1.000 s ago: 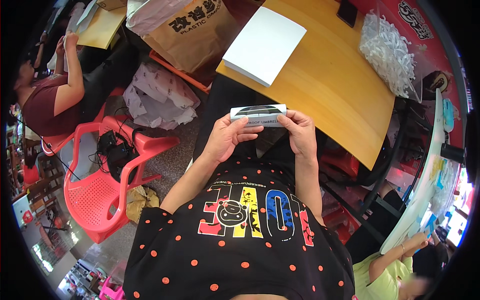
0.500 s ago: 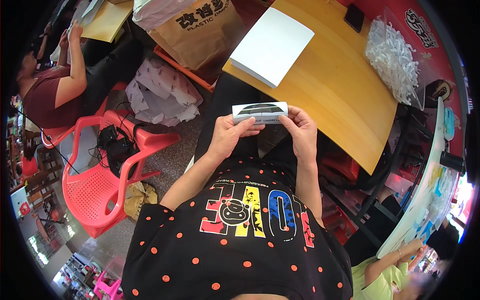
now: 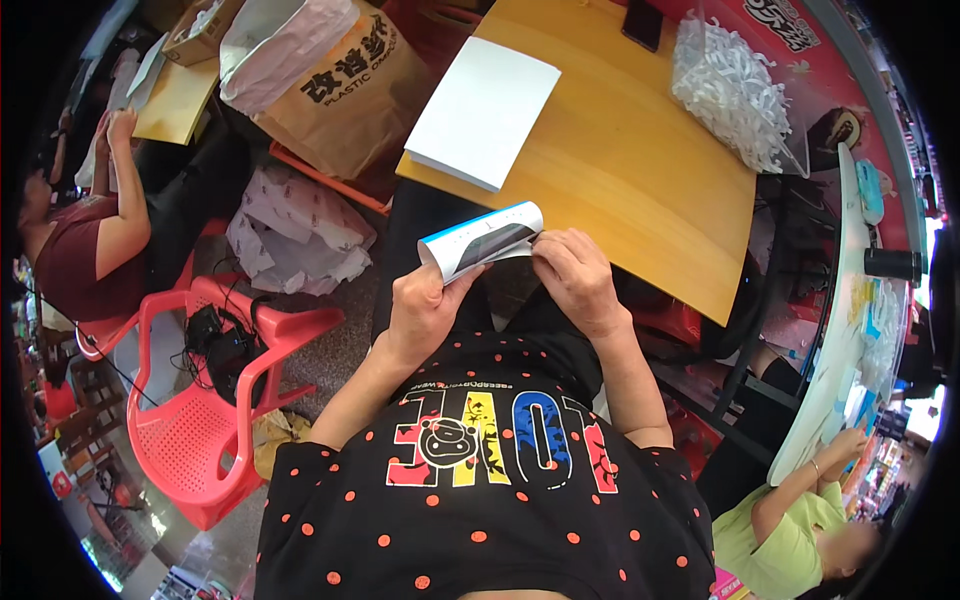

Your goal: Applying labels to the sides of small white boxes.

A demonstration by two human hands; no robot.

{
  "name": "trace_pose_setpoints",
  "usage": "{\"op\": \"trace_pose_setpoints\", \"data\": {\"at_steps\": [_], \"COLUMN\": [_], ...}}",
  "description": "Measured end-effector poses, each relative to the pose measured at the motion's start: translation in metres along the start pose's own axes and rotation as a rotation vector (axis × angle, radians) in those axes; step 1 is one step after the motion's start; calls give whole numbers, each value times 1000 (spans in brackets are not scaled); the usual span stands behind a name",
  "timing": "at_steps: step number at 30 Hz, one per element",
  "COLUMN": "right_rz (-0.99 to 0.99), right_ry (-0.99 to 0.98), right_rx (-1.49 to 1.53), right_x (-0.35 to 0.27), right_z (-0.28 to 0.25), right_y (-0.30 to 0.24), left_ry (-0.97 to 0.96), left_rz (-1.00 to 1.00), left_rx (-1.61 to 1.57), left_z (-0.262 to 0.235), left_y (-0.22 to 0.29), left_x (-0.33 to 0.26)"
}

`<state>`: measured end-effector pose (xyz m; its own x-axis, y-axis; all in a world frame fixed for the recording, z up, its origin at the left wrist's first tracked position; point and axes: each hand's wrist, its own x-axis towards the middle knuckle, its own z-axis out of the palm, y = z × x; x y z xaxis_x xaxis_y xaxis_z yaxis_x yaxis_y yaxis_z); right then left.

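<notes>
A glossy printed sheet of paper (image 3: 478,238), white with a dark umbrella picture and a blue edge, is curled into a loose roll above my lap. My left hand (image 3: 425,312) grips its left end from below, the thumb pressed against the paper. At the other end my right hand (image 3: 582,280) pinches the lower edge between thumb and fingers. The roll tilts slightly, right end higher. Just beyond it, on the near left corner of the wooden table (image 3: 640,200), lies a thick stack of white paper (image 3: 485,112).
A phone (image 3: 642,24) and a clear bag of curly white strips (image 3: 735,95) lie at the table's far side. Left of the table stand a large brown sack (image 3: 335,100), a crumpled white bag (image 3: 295,230) and a red plastic chair (image 3: 190,440). People sit at both sides.
The sheet has gone from a flattened roll to a more open curl, showing its blue edge. My right hand has turned over its edge. The surroundings have shifted left in view.
</notes>
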<state>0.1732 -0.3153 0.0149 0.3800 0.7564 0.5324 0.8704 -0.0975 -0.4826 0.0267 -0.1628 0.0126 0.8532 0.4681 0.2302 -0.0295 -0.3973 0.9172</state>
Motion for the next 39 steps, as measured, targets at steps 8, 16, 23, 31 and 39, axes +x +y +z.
{"op": "trace_pose_setpoints", "data": {"at_steps": [8,16,23,31,39], "right_rz": [-14,-21,-17,-17,-42], "right_ry": [-5,64,51,109,137], "right_rx": [-44,-26,-51,-58,-42], "right_x": [8,8,9,5,3], "right_z": [-18,-28,-34,-25,-28], "right_y": [8,12,14,16,17], "left_ry": [-7,13,10,-2,16], "left_rz": [56,68,52,-18,-17], "left_rx": [17,-36,-29,-73,-69], "left_z": [10,23,28,27,30], "left_y": [17,24,28,29,33], "left_x": [21,33,34,29,28]}}
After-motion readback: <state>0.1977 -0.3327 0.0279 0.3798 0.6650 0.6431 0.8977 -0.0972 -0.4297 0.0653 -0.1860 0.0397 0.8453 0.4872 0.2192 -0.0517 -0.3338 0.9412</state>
